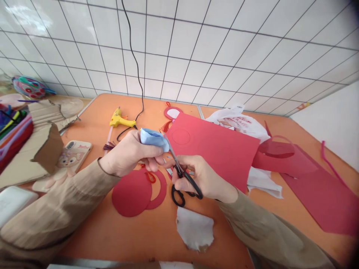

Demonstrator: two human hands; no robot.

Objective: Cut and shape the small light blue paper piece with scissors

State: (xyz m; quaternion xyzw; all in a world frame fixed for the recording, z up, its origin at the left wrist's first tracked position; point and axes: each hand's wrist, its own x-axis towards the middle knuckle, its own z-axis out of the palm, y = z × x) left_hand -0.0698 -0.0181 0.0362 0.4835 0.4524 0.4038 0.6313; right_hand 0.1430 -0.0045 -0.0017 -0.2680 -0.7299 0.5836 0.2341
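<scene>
Holding a light-blue, soft, folded piece (153, 137), the left hand (126, 154) is closing its thumb and fingers round the lower edge. The right hand (207, 179) is curling round black-handled metal scissors (175, 158), fingers bent at the handles, blades pointing up at the blue piece's right edge. Both are sitting above the orange counter (126, 239).

Progress, judging by what's showing: a smooth red disc (131, 192) and a red ring (162, 191) are lying cut out, the disc partly covering the ring. The large red rectangular sheet (218, 149) is carrying a drawn circle outline (181, 136), not cut out. The blue piece is looking unfinished, with the blades right beside it. A small red oval ornament with a white centre (173, 113) is resting by the sheet's upper corner; the yellow glue gun (122, 120) is lying out of the hands. A ragged white scrap (196, 228) is lying nearer the person.

Hard to read: fingers are hiding part of the blue piece, so its full shape isn't showing. Can't tell how far the blades are parting, or if they're biting in. A black loop (178, 197) below the right hand is possibly belonging to a second pair. The counter's near edge is getting cut off.
</scene>
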